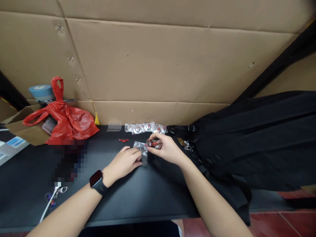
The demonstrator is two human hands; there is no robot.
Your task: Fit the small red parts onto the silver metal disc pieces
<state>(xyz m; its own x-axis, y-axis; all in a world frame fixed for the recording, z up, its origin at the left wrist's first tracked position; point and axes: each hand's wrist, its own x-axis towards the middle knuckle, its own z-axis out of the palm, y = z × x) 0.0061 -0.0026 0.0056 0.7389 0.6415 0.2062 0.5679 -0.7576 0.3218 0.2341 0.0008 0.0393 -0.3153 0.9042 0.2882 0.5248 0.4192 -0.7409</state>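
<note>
My left hand [127, 162], with a dark watch on the wrist, is closed on a clear plastic bag [144, 158] on the black table [138, 194]. My right hand [165, 148] pinches a small round item [149, 143] with a dark face and some red at its side, just right of the bag. A red loop of cord [123, 140] lies beyond my left hand. Behind both hands, several round items in clear wrappers [148, 127] form a row near the cardboard.
A red plastic bag [71, 121] and a cardboard box [27, 126] stand at the left. A large black backpack [259, 138] fills the right side. Keys [188, 146] lie beside it. The cardboard wall [148, 65] rises behind the table.
</note>
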